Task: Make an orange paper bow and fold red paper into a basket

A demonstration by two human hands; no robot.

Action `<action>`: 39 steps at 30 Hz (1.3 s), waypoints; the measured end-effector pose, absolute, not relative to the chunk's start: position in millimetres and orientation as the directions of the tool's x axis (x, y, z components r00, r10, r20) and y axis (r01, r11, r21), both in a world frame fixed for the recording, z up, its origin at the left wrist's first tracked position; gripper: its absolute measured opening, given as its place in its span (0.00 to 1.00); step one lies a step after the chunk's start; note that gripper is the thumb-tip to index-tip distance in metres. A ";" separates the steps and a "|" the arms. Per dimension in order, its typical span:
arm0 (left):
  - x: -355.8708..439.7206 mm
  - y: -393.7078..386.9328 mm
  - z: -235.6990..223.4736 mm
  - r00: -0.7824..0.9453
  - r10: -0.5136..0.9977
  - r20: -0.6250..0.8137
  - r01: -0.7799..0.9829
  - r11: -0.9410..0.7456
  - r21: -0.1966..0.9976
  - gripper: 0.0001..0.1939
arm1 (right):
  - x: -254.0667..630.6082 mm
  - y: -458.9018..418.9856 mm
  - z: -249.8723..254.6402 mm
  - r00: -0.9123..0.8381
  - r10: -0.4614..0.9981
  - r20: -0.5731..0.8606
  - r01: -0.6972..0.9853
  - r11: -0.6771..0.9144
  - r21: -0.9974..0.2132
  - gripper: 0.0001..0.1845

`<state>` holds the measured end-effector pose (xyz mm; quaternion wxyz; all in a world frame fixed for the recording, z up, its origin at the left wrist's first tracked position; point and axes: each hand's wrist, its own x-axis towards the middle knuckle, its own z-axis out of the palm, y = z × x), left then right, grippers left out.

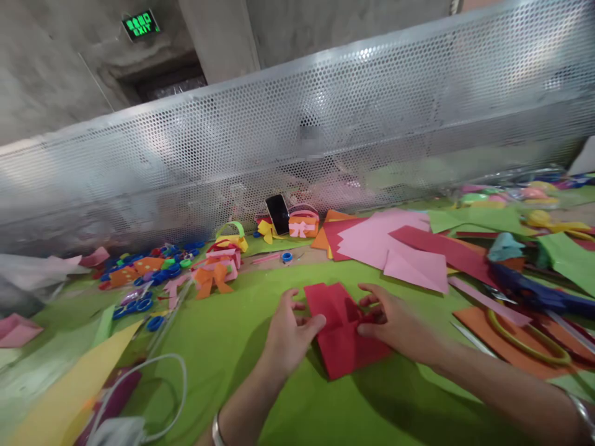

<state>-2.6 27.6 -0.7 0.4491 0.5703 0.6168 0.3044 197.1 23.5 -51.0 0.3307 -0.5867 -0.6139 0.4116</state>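
Note:
A folded piece of red paper (pixel 341 347) sits tilted above the green table surface, with creases and raised flaps at its upper side. My left hand (pixel 294 325) grips its left edge, thumb on the front and fingers partly behind it. At the right side, my right hand (pixel 388 319) pinches a flap with the thumb, while the index finger is curled apart above it. Just beyond the paper stand small paper baskets, one orange with a pink bow (pixel 303 227) and one yellow with a green handle (pixel 232 238).
Pink paper sheets (pixel 372 238) and red strips (pixel 441 254) pile up at the right, near a blue glue gun (pixel 534 288) and yellow-handled scissors (pixel 530 341). A phone (pixel 277 214) leans on the perforated metal screen (pixel 223 142). At left are blue rings (pixel 139 302) and a white cable (pixel 183 378).

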 end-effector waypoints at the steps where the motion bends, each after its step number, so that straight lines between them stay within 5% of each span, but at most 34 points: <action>1: -2.7 29.3 -3.1 0.042 0.970 -0.240 0.302 0.217 0.928 0.37 | 198.9 22.7 -51.3 -0.090 0.993 -0.081 0.427 -0.035 -0.903 0.41; 4: -3.3 33.2 -10.5 0.105 0.950 -0.293 0.064 0.288 0.956 0.33 | 204.6 21.9 -47.9 -0.113 0.990 -0.089 0.364 -0.042 -0.931 0.40; 7: -3.4 33.4 -15.2 0.181 0.934 -0.309 0.003 0.313 0.950 0.22 | 208.0 22.2 -41.2 -0.105 0.992 -0.071 0.331 -0.032 -0.943 0.30; 15: 2.0 24.2 -8.5 0.275 0.918 -0.285 -0.147 0.333 0.931 0.23 | 203.8 20.3 -26.5 -0.089 0.995 0.035 0.211 0.053 -0.976 0.11; 21: 4.0 19.7 1.0 0.309 0.905 -0.292 -0.315 0.388 0.866 0.25 | 201.6 16.3 -21.9 -0.068 0.997 0.042 0.161 0.053 -0.986 0.13; 29: 11.1 11.7 -1.9 0.395 0.857 -0.331 -0.289 0.458 0.841 0.24 | 204.1 15.3 -22.2 -0.013 0.985 0.170 0.227 0.168 -0.959 0.21; 32: 10.8 11.4 -2.1 0.406 0.849 -0.339 -0.273 0.467 0.841 0.23 | 207.3 14.8 -19.0 -0.048 0.937 0.345 0.336 0.340 -0.878 0.24; 35: 9.5 10.6 -2.7 0.460 0.834 -0.305 -0.296 0.468 0.833 0.20 | 209.7 13.4 -15.2 -0.185 0.816 0.547 0.520 0.554 -0.650 0.20; 39: 7.4 9.7 -4.3 0.511 0.811 -0.285 -0.312 0.483 0.818 0.14 | 211.2 12.1 -11.8 -0.289 0.741 0.606 0.621 0.627 -0.470 0.17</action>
